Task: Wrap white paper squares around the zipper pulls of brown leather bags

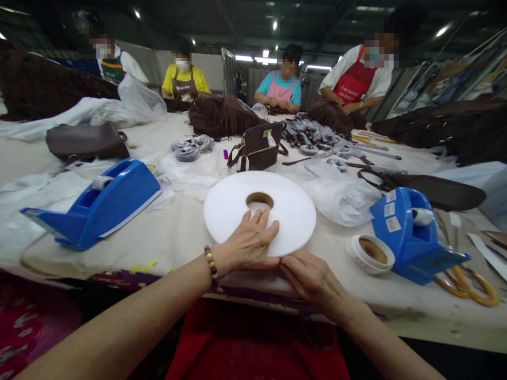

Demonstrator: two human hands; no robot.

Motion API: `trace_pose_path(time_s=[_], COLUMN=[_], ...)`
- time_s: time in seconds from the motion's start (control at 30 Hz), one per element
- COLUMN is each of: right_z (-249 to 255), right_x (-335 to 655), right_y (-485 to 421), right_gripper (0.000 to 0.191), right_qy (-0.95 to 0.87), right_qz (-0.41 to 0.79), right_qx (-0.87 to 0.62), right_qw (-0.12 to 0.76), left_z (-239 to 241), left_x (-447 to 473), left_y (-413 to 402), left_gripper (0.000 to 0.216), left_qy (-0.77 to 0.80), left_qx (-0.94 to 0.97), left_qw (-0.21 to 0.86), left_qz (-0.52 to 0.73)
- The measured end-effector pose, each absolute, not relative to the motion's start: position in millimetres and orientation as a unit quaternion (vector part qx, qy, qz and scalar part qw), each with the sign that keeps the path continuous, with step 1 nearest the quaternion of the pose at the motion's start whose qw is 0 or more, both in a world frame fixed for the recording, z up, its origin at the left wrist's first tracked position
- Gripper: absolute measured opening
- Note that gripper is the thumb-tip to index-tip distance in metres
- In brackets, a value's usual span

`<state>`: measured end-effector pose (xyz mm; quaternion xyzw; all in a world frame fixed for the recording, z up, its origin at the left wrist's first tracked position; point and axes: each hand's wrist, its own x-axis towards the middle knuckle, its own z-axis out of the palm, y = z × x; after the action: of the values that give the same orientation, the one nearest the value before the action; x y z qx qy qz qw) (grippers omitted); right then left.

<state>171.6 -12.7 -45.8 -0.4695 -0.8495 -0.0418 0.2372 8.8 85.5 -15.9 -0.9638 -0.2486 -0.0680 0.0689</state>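
Note:
A large flat white roll of tape with a round hole in its middle lies on the table in front of me. My left hand rests flat on the near part of the roll, fingers stretched towards the hole. A bead bracelet circles that wrist. My right hand sits at the roll's near edge, fingers curled and pinched at the rim; what it pinches is too small to make out.
A blue tape dispenser stands to the left, another blue tape dispenser to the right beside a small white tape roll and yellow-handled scissors. A brown handbag, plastic bags and fringed brown bags lie farther back. Several people work at the far side.

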Motion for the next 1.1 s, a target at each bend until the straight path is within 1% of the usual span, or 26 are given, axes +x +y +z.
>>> trace_pose_path(time_s=[0.37,0.63,0.77,0.87,0.93,1.1], right_z=[-44,-48,-49,-51,-52,-52], right_x=[169,167,165,164,163,163], right_y=[-7,-7,-8,-7,-6,-6], right_gripper=[0.036,0.037,0.036,0.035,0.034,0.031], right_qy=[-0.845,-0.833,-0.825,-0.821,-0.820,-0.818], right_qz=[-0.074,-0.076,-0.075,-0.074,-0.071,-0.064], right_qx=[-0.462,-0.478,-0.491,-0.495,-0.498,-0.504], right_qw=[0.260,0.267,0.270,0.273,0.274,0.271], left_z=[-14,-9,-5,-7,-9,-11], left_x=[9,6,5,5,6,6], left_y=[84,87,91,93,92,89], left_gripper=[0.070,0.075,0.081,0.096,0.101,0.080], left_qy=[-0.245,-0.240,-0.232,-0.233,-0.232,-0.228], left_qx=[-0.966,-0.970,-0.973,-0.972,-0.973,-0.973], left_qw=[0.062,0.028,-0.005,-0.022,-0.011,0.038], left_qz=[-0.055,-0.019,0.013,0.014,0.006,-0.007])
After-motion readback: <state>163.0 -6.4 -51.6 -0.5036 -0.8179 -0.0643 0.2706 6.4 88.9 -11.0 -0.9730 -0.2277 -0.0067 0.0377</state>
